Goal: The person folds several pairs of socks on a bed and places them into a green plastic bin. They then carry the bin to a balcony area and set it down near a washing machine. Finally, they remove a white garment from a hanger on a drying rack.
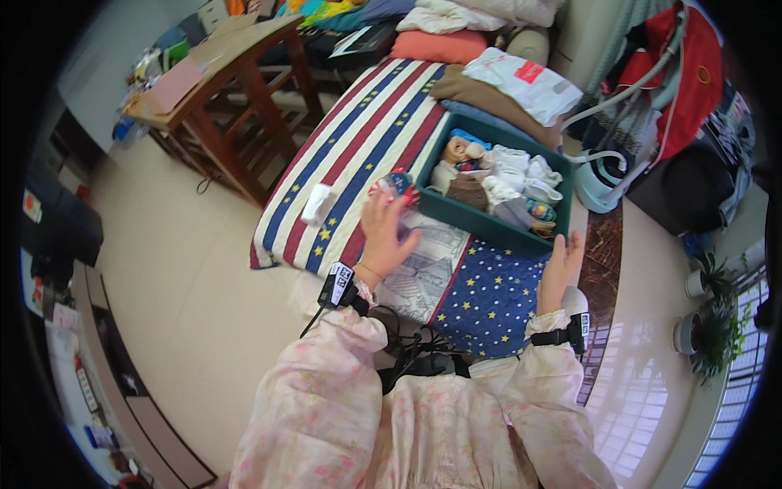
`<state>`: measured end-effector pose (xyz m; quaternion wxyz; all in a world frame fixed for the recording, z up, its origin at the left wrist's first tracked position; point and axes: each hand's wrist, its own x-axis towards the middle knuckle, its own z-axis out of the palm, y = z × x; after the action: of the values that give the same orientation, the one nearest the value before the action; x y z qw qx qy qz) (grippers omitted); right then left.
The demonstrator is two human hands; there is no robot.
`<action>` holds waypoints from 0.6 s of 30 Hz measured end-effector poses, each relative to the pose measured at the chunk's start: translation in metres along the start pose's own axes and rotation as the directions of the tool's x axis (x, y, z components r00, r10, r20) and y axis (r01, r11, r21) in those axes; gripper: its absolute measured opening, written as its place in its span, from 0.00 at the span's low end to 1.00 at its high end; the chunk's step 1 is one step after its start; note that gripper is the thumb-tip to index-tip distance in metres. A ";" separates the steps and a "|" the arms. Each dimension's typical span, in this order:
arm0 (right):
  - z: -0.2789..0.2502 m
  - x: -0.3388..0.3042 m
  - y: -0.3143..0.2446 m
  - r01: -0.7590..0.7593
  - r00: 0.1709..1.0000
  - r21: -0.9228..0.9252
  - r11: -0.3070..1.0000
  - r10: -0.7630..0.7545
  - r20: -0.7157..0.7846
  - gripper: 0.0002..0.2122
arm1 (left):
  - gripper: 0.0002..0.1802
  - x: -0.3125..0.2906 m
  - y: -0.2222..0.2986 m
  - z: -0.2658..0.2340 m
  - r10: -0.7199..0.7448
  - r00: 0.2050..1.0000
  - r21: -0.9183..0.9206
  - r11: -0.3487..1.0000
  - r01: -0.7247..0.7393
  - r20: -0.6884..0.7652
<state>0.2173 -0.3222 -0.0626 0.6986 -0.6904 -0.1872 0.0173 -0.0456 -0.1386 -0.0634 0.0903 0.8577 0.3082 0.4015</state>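
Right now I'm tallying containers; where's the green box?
In the head view, the green box sits right of centre on the bedspread, the right hand by its near-right corner.

Open dark-green bin [489, 226], full of bundled cloth items [507, 173], beside a red-white-blue bundle [399, 182] on a striped quilt [352, 134]

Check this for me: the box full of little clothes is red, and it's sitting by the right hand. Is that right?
Not quite: the box is dark green, not red, as the head view shows. It is full of little clothes and sits by the right hand.
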 end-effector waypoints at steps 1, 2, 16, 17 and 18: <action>-0.003 0.010 0.000 -0.090 0.995 0.089 0.992 0.086 0.055 0.22 | 0.36 0.010 -0.006 0.004 0.010 0.994 0.034 0.999 -0.006 -0.108; -0.008 0.019 0.001 -0.162 0.977 0.028 0.986 0.156 0.143 0.22 | 0.36 0.019 -0.013 0.008 -0.079 0.986 0.043 0.995 0.086 -0.150; -0.010 0.032 0.020 -0.369 0.893 -0.077 0.926 0.376 0.248 0.19 | 0.26 0.062 -0.066 0.019 -0.497 0.718 -0.194 0.740 0.644 0.488; -0.011 0.032 0.018 -0.386 0.886 -0.083 0.919 0.395 0.244 0.19 | 0.26 0.061 -0.067 0.018 -0.576 0.679 -0.216 0.669 0.712 0.454; -0.010 0.030 0.016 -0.406 0.877 -0.090 0.909 0.416 0.240 0.19 | 0.21 0.062 -0.069 0.017 -0.581 0.770 -0.268 0.722 0.637 0.264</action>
<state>0.2522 -0.3229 -0.0712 0.6362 -0.7192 -0.1247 0.2499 -0.0337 -0.0453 -0.0630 0.3898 0.7082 0.4904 0.3255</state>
